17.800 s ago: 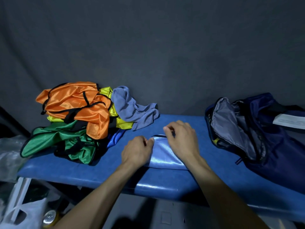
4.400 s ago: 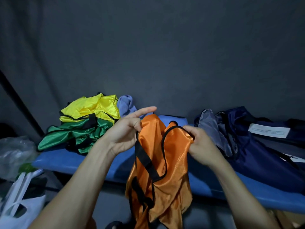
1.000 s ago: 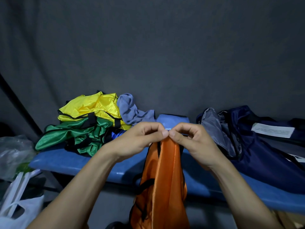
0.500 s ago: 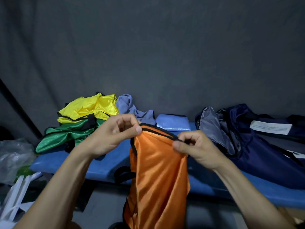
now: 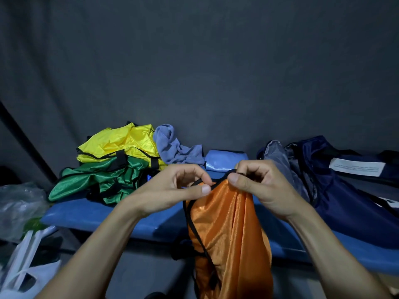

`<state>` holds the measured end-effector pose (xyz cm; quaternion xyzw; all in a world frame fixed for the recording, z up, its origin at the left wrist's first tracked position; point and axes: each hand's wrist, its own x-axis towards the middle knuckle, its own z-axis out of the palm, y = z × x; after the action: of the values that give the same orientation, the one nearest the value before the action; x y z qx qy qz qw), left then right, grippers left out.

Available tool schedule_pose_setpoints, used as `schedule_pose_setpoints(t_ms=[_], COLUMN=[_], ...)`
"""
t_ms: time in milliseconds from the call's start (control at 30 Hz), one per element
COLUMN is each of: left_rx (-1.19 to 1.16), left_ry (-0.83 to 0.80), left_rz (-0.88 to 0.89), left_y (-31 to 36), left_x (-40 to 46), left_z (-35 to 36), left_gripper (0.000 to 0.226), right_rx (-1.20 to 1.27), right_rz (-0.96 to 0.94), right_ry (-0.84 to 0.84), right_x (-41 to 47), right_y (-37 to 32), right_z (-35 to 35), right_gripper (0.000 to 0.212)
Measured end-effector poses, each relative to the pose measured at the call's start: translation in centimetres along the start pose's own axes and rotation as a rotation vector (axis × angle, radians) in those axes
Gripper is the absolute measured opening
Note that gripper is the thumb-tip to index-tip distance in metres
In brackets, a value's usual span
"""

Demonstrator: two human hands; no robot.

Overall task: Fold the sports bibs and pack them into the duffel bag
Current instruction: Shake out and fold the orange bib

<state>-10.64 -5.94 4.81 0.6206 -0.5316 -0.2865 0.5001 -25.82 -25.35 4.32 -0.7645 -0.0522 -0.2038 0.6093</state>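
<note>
So, from the head camera: both hands are holding the orange bib (image 5: 228, 229) up in front of the blue bench (image 5: 103, 214), pinching it along its black-trimmed top edge. The left hand (image 5: 172, 190) is pinching the trim between thumb and curled fingers, and the right hand (image 5: 257, 184) is doing the same just beside it, so the two grips are nearly touching. The rest of the bib is hanging down loose below the bench edge (slippery shiny fabric, by the look of it).

Where this could go sideways: with both pinches bunched that close, the fabric is sagging unevenly, so any fold is likely coming out crooked. The trim could also slide out of a fingertip pinch and drop to the floor.

The open navy duffel bag (image 5: 345, 190) is sitting on the right of the bench, a folded light blue bib (image 5: 224, 162) behind the hands, and the yellow bib (image 5: 121, 143) and green bib (image 5: 97, 180) are waiting in a pile on the left.
</note>
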Motion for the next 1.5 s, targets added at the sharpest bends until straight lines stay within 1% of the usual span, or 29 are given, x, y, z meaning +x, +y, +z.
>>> schedule_pose_setpoints(t_ms=[133, 200, 267, 333, 400, 467, 533, 600, 733, 800, 833, 900, 967, 1067, 1200, 1333, 1433, 1500], left_rx=[0.012, 0.022, 0.014, -0.008, -0.054, -0.074, -0.061, -0.031, 0.187, 0.241, 0.258, 0.283, 0.308, 0.332, 0.294, 0.223, 0.181, 0.153], left_ry=[-0.030, -0.071, -0.077, -0.063, -0.042, 0.028, 0.142, 0.265, 0.559, 0.688, 0.743, 0.806, 0.792, 0.764, 0.812, 0.862, 0.870, 0.826], left_rz=[-0.010, -0.011, -0.009, 0.008, 0.024, 0.052, 0.091, 0.122, 0.141, 0.155, 0.163, 0.158, 0.140, 0.128, 0.138, 0.131, 0.114, 0.080], left_y=[-0.2, -0.2, -0.2, -0.4, -0.4, -0.3, 0.0, 0.0, -1.1, -1.9, -2.2, -3.0, -3.4, -3.8, -4.0, -3.9, -3.6, -3.6], left_x=[0.6, 0.8, 0.8, 0.8, 0.6, 0.2, -0.3, -1.0, -1.9, -2.3, -2.6, -2.9, -3.1, -3.1, -3.3, -3.3, -3.3, -3.5], left_z=[0.3, 0.5, 0.6, 0.3, -0.2, -1.0, -2.2, -3.8, -6.6, -7.5, -8.0, -8.8, -9.0, -8.8, -9.3, -9.1, -9.1, -9.2], left_gripper=[0.022, 0.015, 0.006, 0.006, 0.005, 0.005, 0.007, 0.009, 0.010, 0.005, 0.006, 0.010, 0.011, 0.011, 0.010, 0.013, 0.014, 0.011], right_rx=[-0.028, -0.045, -0.061, -0.067, -0.094, -0.106, -0.095, -0.107, -0.146, -0.169, -0.179, -0.208, -0.240, -0.308, -0.336, -0.331, -0.316, -0.292], right_rz=[0.009, 0.006, 0.006, 0.013, 0.037, 0.086, 0.139, 0.172, 0.226, 0.251, 0.262, 0.279, 0.290, 0.302, 0.315, 0.330, 0.330, 0.307], right_ry=[-0.034, -0.050, -0.045, -0.024, -0.038, -0.128, -0.236, -0.296, -0.337, -0.300, -0.277, -0.237, -0.208, -0.161, -0.102, -0.056, 0.064, 0.164], right_x=[0.1, 0.1, 0.1, 0.1, -0.1, -0.6, -1.3, -2.0, -2.9, -3.2, -3.4, -3.8, -4.2, -4.4, -4.8, -4.8, -4.7, -4.6], right_y=[-0.1, 0.0, 0.1, 0.3, 0.4, 0.6, 0.8, 1.1, 1.5, 1.8, 2.0, 2.5, 2.9, 3.5, 3.5, 3.6, 4.2, 4.1], right_z=[-0.2, -0.2, -0.3, -0.5, -1.0, -1.6, -1.9, -1.7, -1.8, -2.7, -3.2, -4.2, -4.8, -5.7, -7.0, -6.8, -7.1, -7.3], right_gripper=[0.033, 0.031, 0.031, 0.033, 0.035, 0.034, 0.036, 0.038, 0.028, 0.030, 0.033, 0.041, 0.040, 0.028, 0.026, 0.021, 0.024, 0.028])
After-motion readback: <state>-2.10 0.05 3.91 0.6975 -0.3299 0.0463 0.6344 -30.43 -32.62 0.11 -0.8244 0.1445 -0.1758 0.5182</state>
